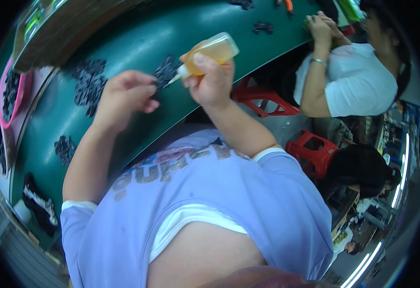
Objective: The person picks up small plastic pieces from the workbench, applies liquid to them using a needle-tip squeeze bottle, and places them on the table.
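My right hand [211,79] is wrapped round a clear squeeze bottle [218,49] of amber liquid. The bottle is tilted, and its white cap and thin nozzle [174,78] point down and left toward my left hand [129,96]. Thumb and fingers of that left hand are pinched on a small dark piece [154,84], mostly hidden by the fingertips. Just beyond the nozzle lies a small heap of black pieces [165,69] on the green tabletop [140,41]. A larger black heap [89,86] spreads to the left of my left hand.
Black pieces fill a pink basket [26,91] at the far left. Another small black pile [65,150] lies beside my left forearm. At the right a co-worker in a white shirt [358,79] sits at the table. Red stools [310,151] stand below the edge. An orange-handled tool [289,6] lies far back.
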Tool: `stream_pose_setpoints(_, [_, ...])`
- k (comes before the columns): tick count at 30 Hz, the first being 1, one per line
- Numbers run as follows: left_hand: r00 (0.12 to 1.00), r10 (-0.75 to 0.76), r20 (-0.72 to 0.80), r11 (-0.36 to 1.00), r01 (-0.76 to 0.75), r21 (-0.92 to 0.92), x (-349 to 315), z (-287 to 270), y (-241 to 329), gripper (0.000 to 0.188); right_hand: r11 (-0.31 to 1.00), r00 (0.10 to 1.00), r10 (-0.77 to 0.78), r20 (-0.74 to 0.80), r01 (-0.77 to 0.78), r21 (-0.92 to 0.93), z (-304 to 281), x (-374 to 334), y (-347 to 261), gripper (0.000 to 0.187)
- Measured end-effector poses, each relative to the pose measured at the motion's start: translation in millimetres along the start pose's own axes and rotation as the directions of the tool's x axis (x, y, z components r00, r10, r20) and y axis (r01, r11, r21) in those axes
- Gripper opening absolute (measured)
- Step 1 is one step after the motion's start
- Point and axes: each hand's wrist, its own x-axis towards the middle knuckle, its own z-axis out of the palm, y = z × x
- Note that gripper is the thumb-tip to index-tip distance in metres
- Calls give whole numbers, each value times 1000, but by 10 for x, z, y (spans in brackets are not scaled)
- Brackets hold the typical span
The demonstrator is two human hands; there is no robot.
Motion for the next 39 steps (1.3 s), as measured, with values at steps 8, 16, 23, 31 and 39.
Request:
stream_pose_setpoints(8, [992,37,125,999,-40,18,51,28,38,20,996,998,-61,24,62,-69,-134,-24,53,21])
stream_pose_setpoints(16, [997,26,76,996,-32,78,28,20,46,19,991,988,-93,124,104,-80,4,-77,83,9])
stream_pose_setpoints(23, [997,23,77,996,-30,89,19,17,39,19,975,974,-96,205,133,-177,23,-123,71,10])
stream_pose_setpoints(31, [992,-90,86,996,90,3,93,34,74,8,982,986,-92,141,113,-148,21,-128,74,8])
stream_pose_setpoints(39, [994,-71,81,997,71,7,79,42,66,9,979,979,-103,174,131,-159,10,-125,84,8])
